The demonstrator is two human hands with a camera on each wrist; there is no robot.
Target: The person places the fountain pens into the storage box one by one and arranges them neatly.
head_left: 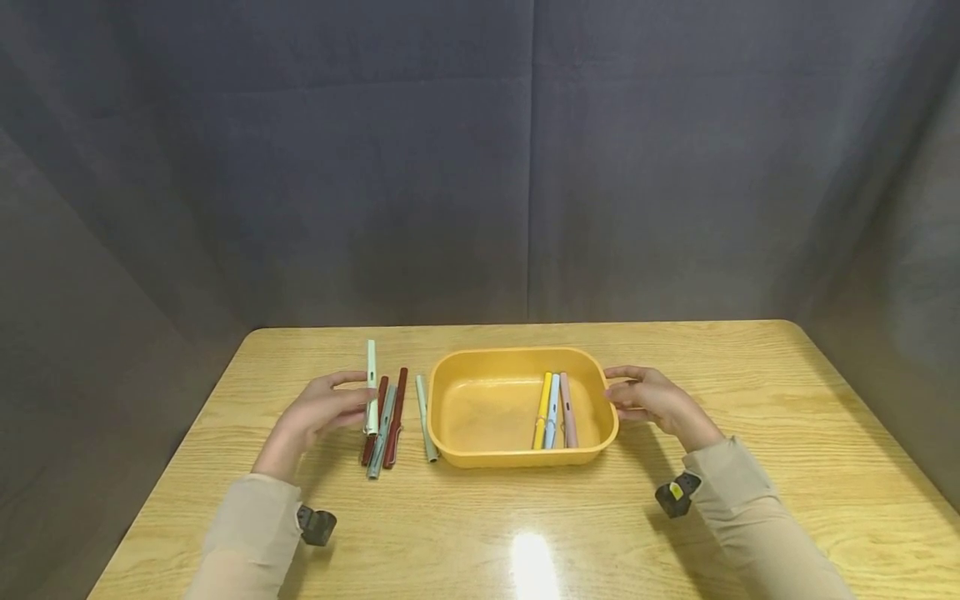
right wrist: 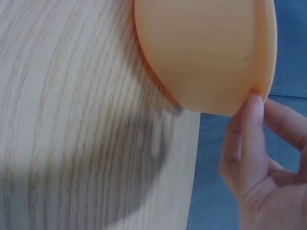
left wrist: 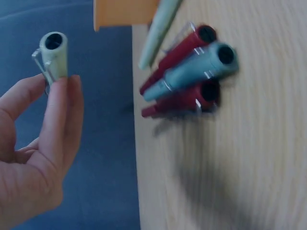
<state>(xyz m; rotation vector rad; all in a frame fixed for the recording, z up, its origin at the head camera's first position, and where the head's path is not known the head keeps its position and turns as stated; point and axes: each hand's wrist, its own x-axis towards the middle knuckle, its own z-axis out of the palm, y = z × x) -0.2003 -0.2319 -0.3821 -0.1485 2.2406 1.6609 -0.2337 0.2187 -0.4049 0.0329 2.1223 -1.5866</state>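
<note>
My left hand [head_left: 318, 410] pinches a pale mint pen [head_left: 372, 362] between thumb and fingers, upright in the head view, above several pens on the table. In the left wrist view the pen's clip and hollow end show. Below it lie two dark red pens [head_left: 397, 417] with a grey-green pen [head_left: 386, 421] between them. A light green pen [head_left: 423, 412] lies along the left side of the yellow tray [head_left: 480, 355]. My right hand [head_left: 660, 402] holds the tray's right rim, thumb and fingers at its edge in the right wrist view.
Inside the tray, toward its right, lie a yellow pen [head_left: 543, 408], a light blue pen [head_left: 552, 408] and a pink pen [head_left: 568, 408]. The wooden table [head_left: 465, 533] ends at a dark grey curtain [head_left: 420, 200] behind.
</note>
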